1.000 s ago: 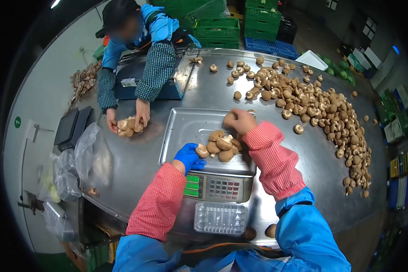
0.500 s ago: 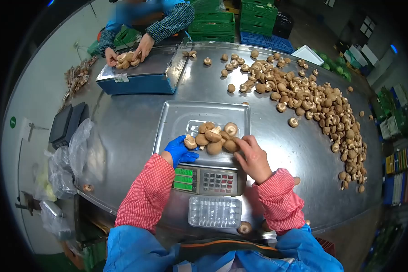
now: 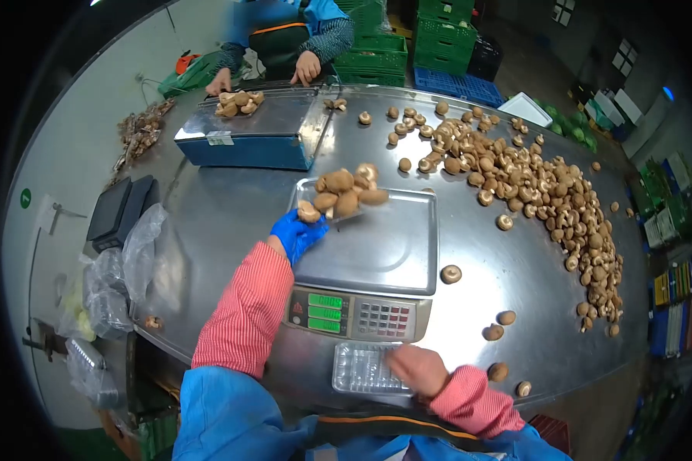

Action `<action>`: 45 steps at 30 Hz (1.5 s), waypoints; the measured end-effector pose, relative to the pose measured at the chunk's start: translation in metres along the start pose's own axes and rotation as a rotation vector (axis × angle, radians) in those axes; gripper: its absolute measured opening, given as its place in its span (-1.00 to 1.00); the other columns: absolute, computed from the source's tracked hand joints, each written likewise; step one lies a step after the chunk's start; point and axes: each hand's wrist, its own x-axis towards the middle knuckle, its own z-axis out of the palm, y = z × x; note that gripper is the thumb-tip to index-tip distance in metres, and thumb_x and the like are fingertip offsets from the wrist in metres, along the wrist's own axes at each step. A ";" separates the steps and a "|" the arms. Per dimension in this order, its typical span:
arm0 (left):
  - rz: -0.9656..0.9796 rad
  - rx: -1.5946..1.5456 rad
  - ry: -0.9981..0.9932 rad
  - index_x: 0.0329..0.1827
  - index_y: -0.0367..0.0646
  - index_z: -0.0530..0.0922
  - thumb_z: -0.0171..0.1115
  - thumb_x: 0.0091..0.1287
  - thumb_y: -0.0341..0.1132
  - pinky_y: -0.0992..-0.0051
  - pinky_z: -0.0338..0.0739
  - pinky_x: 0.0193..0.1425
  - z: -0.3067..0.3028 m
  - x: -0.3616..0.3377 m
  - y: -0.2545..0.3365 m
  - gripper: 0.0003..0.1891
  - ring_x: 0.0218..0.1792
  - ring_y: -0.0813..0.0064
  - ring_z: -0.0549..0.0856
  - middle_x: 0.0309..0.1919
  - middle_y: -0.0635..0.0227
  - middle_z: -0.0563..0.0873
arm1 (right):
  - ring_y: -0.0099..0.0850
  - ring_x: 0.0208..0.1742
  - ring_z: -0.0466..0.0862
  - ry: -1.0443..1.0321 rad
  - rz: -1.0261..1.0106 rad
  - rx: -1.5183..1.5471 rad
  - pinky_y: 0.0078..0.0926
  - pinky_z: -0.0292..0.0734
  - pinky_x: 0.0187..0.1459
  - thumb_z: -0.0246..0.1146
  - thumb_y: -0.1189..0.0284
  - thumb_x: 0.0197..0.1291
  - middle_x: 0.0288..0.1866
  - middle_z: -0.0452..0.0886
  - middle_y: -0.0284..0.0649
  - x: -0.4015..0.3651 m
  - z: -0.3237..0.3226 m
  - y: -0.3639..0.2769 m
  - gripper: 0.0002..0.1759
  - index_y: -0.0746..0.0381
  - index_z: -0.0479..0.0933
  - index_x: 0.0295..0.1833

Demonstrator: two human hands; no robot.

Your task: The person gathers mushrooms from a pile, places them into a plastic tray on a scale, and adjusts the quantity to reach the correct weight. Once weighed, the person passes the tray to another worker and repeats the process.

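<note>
Mushroom cluster (image 3: 338, 192) gripped in the gloved left hand (image 3: 298, 234)

Blue-gloved fingers are closed on the cluster's near left side; the mushrooms sit just beyond and to the right of them, raised over the weighing scale (image 3: 400, 253). Its green display (image 3: 325, 313) lies on the body side of those fingers. Bare and blurred, the right hand (image 3: 419, 370) has its fingertips at a clear plastic tray (image 3: 355, 369); whether they grip it I cannot tell. Loose mushrooms (image 3: 494, 332) lie right of these fingers, and a big heap (image 3: 530, 177) spreads well beyond them.
</note>
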 end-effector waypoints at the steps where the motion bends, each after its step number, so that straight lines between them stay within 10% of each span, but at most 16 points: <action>1: 0.040 -0.044 0.033 0.21 -0.34 0.34 -0.11 0.19 -0.71 0.33 0.60 0.17 -0.007 0.013 0.011 -0.53 0.00 0.18 0.62 -0.01 0.07 0.56 | -0.24 -0.37 0.58 -0.114 -0.007 0.019 -0.35 0.52 -0.37 0.21 0.36 0.16 -0.40 0.51 -0.21 -0.007 0.004 -0.011 -0.86 0.20 0.51 -0.25; 8: 0.370 0.195 0.117 0.18 -0.35 0.36 -0.15 0.25 -0.69 0.27 0.66 0.10 -0.061 0.123 0.083 -0.59 -0.05 0.15 0.64 -0.08 0.03 0.57 | -0.23 -0.35 0.59 -0.247 0.081 0.097 -0.30 0.51 -0.32 0.23 0.23 0.17 -0.42 0.49 -0.19 -0.034 0.024 -0.023 -0.75 0.20 0.49 -0.32; 10: 0.568 1.316 0.248 0.16 -0.33 0.38 -0.11 0.32 -0.63 0.25 0.66 0.09 -0.065 0.127 0.101 -0.65 -0.04 0.11 0.63 -0.05 0.00 0.57 | -0.21 -0.34 0.59 -0.255 0.127 0.094 -0.28 0.51 -0.31 0.22 0.21 0.18 -0.41 0.50 -0.18 -0.035 0.024 -0.024 -0.74 0.20 0.49 -0.32; 12: 0.255 -0.375 0.081 0.18 -0.37 0.37 -0.06 0.38 -0.55 0.20 0.61 0.16 -0.135 0.236 0.101 -0.68 0.02 0.06 0.60 0.02 -0.05 0.54 | -0.19 -0.35 0.58 -0.198 0.103 0.114 -0.27 0.51 -0.31 0.20 0.21 0.19 -0.41 0.51 -0.16 -0.037 0.030 -0.021 -0.74 0.20 0.49 -0.31; 13: 0.176 -0.498 -0.014 0.20 -0.41 0.34 -0.05 0.39 -0.52 0.16 0.57 0.20 -0.181 0.285 0.097 -0.66 0.08 0.02 0.56 0.10 -0.11 0.49 | -0.18 -0.36 0.58 -0.160 0.110 0.118 -0.26 0.51 -0.31 0.20 0.21 0.20 -0.41 0.51 -0.16 -0.041 0.033 -0.020 -0.74 0.20 0.49 -0.31; 21: -0.034 -0.016 0.183 0.28 -0.03 0.35 0.12 0.34 0.00 0.25 0.32 0.33 -0.075 0.162 0.037 -0.49 0.25 0.19 0.43 0.22 0.22 0.45 | -0.19 -0.35 0.58 0.200 0.290 0.067 -0.24 0.50 -0.32 0.16 0.31 0.21 -0.42 0.50 -0.16 -0.045 0.005 0.007 -0.83 0.20 0.49 -0.27; 26: -0.015 0.330 -0.049 0.00 0.09 0.55 0.24 0.24 -0.07 0.40 0.49 -0.03 0.043 0.079 0.021 -0.69 -0.21 0.47 0.59 -0.26 0.48 0.64 | -0.17 -0.25 0.59 0.513 0.571 -0.036 -0.28 0.49 -0.18 0.17 0.30 0.21 -0.31 0.57 -0.16 -0.088 -0.044 0.074 -0.77 0.20 0.52 -0.10; 31: 0.087 0.583 -0.138 0.05 0.12 0.52 0.19 0.28 -0.06 0.49 0.50 -0.17 0.187 0.041 0.011 -0.69 -0.30 0.59 0.57 -0.27 0.53 0.61 | -0.13 -0.11 0.57 0.702 0.867 -0.264 -0.23 0.47 -0.09 0.16 0.27 0.24 -0.19 0.58 -0.06 -0.199 -0.138 0.165 -0.64 0.22 0.47 0.08; 38: 0.161 0.740 -0.292 0.13 0.06 0.48 0.08 0.39 -0.10 0.46 0.50 -0.10 0.353 0.078 -0.089 -0.69 -0.22 0.54 0.60 -0.17 0.44 0.65 | 0.05 -0.02 0.54 1.371 1.253 -0.242 -0.16 0.42 -0.02 0.05 0.27 0.29 -0.09 0.57 0.11 -0.444 -0.315 0.353 -0.64 0.30 0.43 0.04; 45: 0.651 0.963 -0.500 0.23 -0.09 0.43 0.22 0.34 -0.23 0.38 0.40 0.20 0.574 0.164 -0.229 -0.58 0.14 0.44 0.54 0.11 0.34 0.56 | 0.03 -0.06 0.54 1.356 1.383 -0.577 -0.13 0.41 -0.02 -0.02 0.26 0.34 -0.14 0.58 0.05 -0.589 -0.380 0.505 -0.66 0.31 0.50 -0.06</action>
